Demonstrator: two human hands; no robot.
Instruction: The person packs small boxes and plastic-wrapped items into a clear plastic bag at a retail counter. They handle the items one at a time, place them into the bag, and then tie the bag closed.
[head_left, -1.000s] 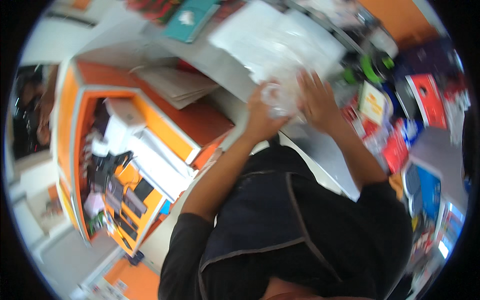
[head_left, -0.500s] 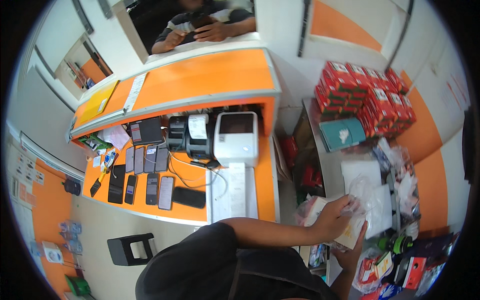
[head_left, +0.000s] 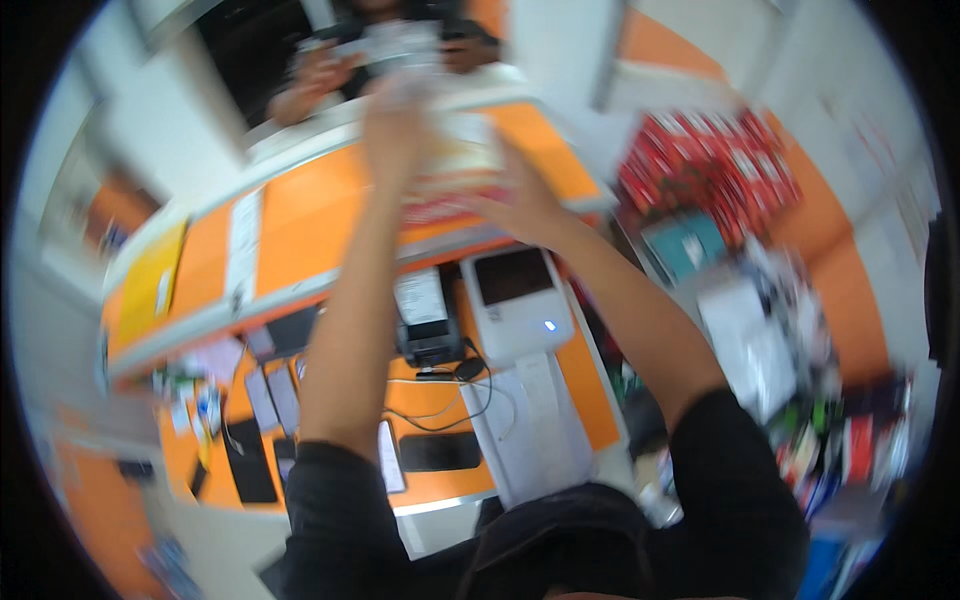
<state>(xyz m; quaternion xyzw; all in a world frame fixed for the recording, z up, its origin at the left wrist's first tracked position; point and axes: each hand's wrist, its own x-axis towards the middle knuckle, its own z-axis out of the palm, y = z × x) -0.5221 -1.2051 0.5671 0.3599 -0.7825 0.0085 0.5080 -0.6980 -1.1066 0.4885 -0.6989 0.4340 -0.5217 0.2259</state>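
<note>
Both my arms reach forward over the orange upper counter (head_left: 310, 235). Between my hands is a blurred package (head_left: 462, 160), whitish-yellow on top with a red band along its near side. My left hand (head_left: 395, 130) is at the package's left, fingers smeared by motion but seeming to close on it. Gripping the right side, my right hand (head_left: 530, 200) has its fingers along the near right edge. Whether plastic film wraps the package is too blurred to tell. Across the counter, a person's hand (head_left: 325, 75) is raised near the window opening.
Below the ledge are a white printer (head_left: 515, 300), a black receipt printer (head_left: 428, 325), loose cables and several phones, one a black phone (head_left: 440, 451). A yellow envelope (head_left: 152, 285) lies at the left. Red boxes (head_left: 700, 170) and a teal box (head_left: 685, 246) are stacked at the right.
My hands have moved from the cluttered right-hand side to the upper counter, a package now between them. My body and view have turned left. The person opposite has shifted hands.
</note>
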